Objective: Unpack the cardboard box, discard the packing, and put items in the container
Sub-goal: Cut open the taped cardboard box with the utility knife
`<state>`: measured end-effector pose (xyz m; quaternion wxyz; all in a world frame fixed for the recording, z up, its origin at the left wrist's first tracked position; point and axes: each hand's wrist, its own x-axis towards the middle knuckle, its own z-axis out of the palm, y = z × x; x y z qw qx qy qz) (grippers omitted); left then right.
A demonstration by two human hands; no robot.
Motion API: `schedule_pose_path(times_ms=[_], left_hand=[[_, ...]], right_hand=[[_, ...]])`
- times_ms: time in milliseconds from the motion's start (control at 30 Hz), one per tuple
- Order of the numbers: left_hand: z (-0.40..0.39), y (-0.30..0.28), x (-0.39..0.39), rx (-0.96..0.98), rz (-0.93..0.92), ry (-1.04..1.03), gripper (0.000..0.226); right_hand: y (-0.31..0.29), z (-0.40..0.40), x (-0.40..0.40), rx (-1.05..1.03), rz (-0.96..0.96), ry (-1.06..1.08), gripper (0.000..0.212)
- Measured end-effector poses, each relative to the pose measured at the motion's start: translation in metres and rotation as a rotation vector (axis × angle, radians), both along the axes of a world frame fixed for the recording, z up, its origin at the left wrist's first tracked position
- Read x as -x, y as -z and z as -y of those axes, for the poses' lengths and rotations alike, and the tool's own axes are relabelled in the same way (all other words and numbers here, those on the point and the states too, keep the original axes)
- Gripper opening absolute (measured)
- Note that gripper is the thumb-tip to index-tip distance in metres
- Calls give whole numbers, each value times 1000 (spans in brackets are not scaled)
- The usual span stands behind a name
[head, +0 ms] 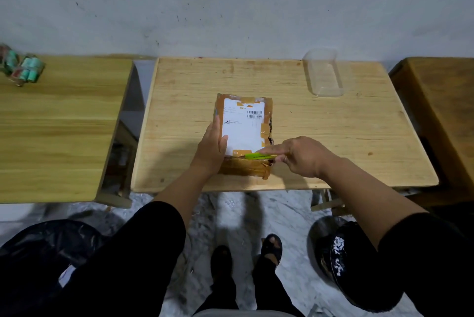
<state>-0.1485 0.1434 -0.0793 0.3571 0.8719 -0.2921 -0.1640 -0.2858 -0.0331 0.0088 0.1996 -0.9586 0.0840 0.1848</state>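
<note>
A taped brown cardboard box (pixel 246 121) with a white shipping label lies near the front of the middle wooden table (pixel 333 142). My left hand (pixel 211 148) holds the box's left side, thumb on the label. My right hand (pixel 301 156) grips a green box cutter (pixel 259 155), whose tip lies across the box's near top edge. A clear plastic container (pixel 324 74) stands empty at the table's back right.
A second wooden table (pixel 59 127) on the left carries packs of teal rolls (pixel 24 67) at its far corner. A darker table (pixel 441 101) stands at the right. Black bin bags sit on the floor at left (pixel 46 247) and right (pixel 341 252).
</note>
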Motion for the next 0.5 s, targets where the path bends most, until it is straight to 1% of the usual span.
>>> schedule_pose_path(times_ms=[167,267,333,433,500], left_hand=[[2,0,1,-6,-7,-12,56],[2,0,2,-4,-13,-17,56],[2,0,2,-2,-17,-15,57],[2,0,3,6,-16,-17,56],[3,0,4,12,-15,-20,56]], right_hand=[[-5,11,8,66,-38,-12,39],[-9,18,8,38,-84,-5,39],[-17,27,10,-83,-78,86,38],[-20,29,20,-329,31,339,35],[-10,18,25,-470,111,531,33]])
